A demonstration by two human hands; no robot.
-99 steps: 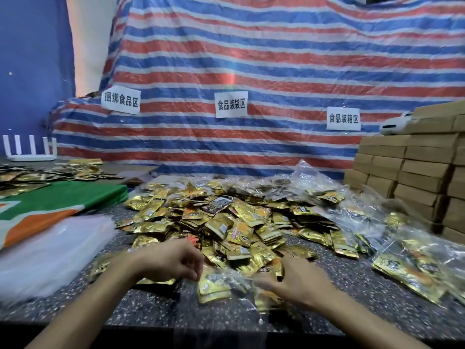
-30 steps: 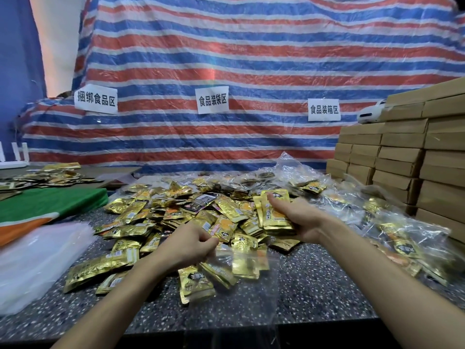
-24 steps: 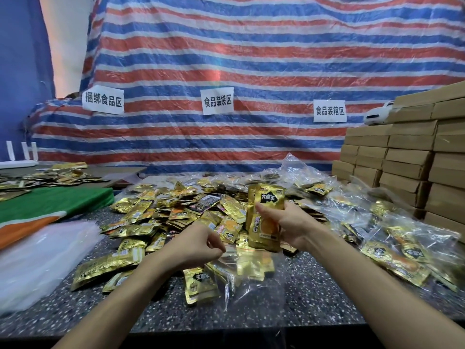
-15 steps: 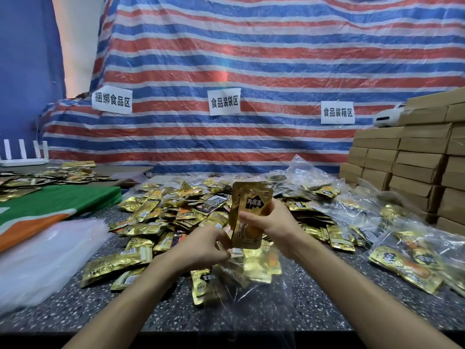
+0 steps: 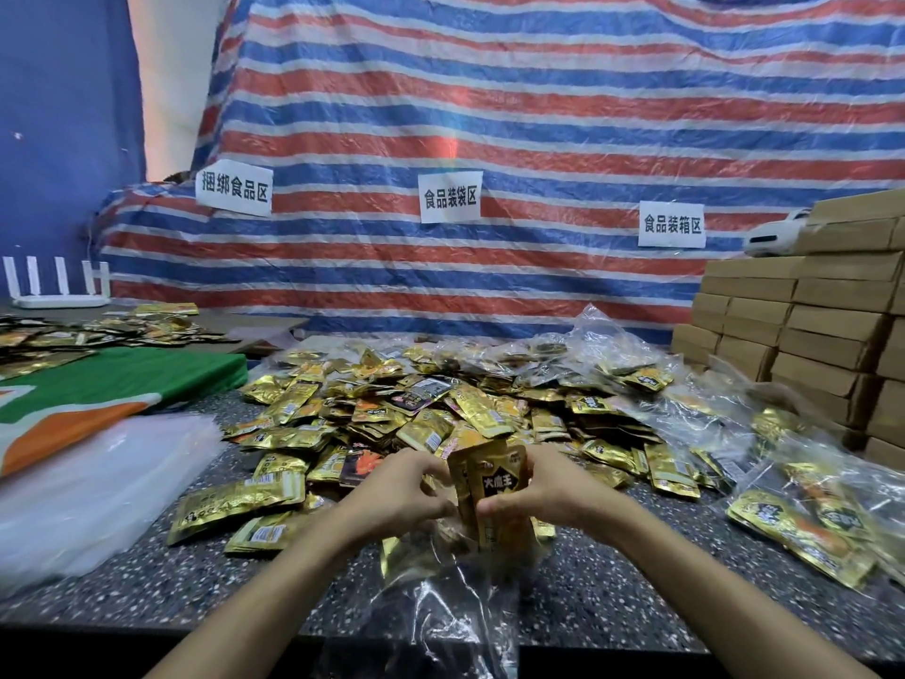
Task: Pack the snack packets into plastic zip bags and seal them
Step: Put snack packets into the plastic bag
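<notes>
Partly in zip bag [image 5: 440,605]: packets [image 5: 495,487] (gold)

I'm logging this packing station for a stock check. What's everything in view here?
loose snack packets: many, gold, heaped mid-table.
zip bag: one, clear, table's near edge, some packets inside.
held packets: few, gold, upright at its mouth.
filled bags: several, clear, right.
empty bags: one stack, milky, left.
cardboard boxes: many, brown, stacked far right.
signs: three, white, on striped tarp.
board: one, green-orange, left.
router: one, white, far left.
table: one, dark speckled.
left hand: pinches the zip bag.
right hand: grips the held packets.
</notes>
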